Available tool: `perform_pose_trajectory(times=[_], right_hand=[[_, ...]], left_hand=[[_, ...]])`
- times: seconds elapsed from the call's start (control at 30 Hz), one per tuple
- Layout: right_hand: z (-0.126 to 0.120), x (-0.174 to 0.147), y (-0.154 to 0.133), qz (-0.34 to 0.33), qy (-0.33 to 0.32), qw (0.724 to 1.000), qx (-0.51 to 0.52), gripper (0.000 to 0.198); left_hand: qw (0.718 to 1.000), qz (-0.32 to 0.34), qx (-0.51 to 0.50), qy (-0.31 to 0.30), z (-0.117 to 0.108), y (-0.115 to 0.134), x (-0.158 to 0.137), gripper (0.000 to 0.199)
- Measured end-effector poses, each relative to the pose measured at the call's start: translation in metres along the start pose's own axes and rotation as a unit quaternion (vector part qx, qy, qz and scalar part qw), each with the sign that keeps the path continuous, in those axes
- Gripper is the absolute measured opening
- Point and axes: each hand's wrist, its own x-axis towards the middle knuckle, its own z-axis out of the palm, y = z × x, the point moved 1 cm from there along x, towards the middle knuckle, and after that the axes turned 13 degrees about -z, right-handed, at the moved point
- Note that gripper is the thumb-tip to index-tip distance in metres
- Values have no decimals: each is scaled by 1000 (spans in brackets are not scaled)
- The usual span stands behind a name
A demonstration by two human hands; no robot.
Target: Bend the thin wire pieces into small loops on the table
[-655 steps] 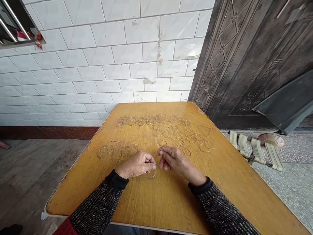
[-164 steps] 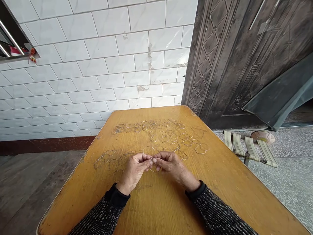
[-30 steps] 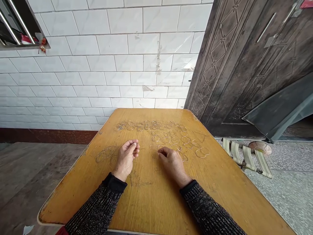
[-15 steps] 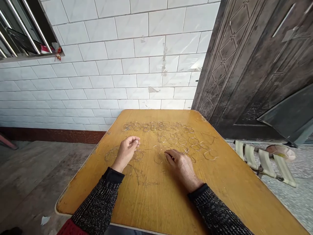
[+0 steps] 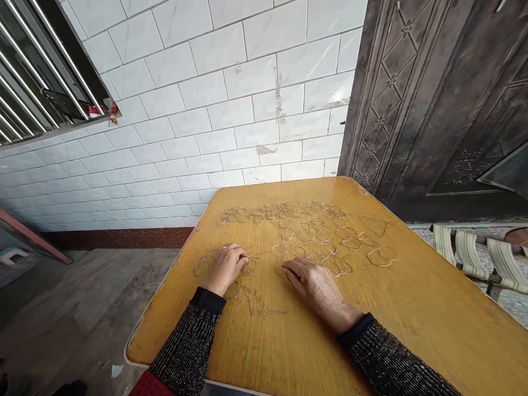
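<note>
My left hand (image 5: 226, 269) rests low over the left part of the table, thumb and fingertips pinched on a thin wire whose free end points right. Under and beside it lies a loose tangle of thin wire (image 5: 203, 264), partly hidden by the hand. My right hand (image 5: 317, 287) is closed near the table's middle, its fingertips pinching the edge of a thin wire loop (image 5: 279, 271). Just beyond that hand are several bent wire loops (image 5: 324, 234), copper-coloured where they catch light. The exact grip of both hands is partly hidden by the fingers.
A yellow wooden table (image 5: 264, 352) carries a back row of wire loops (image 5: 270, 212). One loop (image 5: 383, 256) lies farther right. Behind stand a white tiled wall (image 5: 231, 110) and a dark carved door (image 5: 433, 110). At right is a striped-strap seat (image 5: 470, 256).
My left hand has come down onto the wire on the table and closed its fingertips there. My right hand stays near its loop. The whole view has tilted and shifted.
</note>
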Motion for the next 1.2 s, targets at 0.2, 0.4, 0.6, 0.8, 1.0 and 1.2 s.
perform_pose_trajectory(times=[0.2,0.4,0.6,0.8,1.0,1.2], right_hand=[[-1,0,-1,3,-23,1000,-4,30],[-2,0,-3,-13,-15,1000,2,38],[-2,0,-3,-13,-24,1000,-4,38],[0,-1,-2,-11,-24,1000,5,35],[-3,4,-6,34,32,988,150,27],[-4,9,-4,121,93,927,342,23]], left_hand=[[1000,-17,2,17,2,-6,2,12],[1000,2,8,2,-1,-5,0,8],[999,-2,30,14,-11,0,-2,13],[996,-37,-45,63,-29,1,-2,14],[970,-85,-217,62,-24,24,-7,11],[936,-48,-348,-35,-11,67,-23,9]])
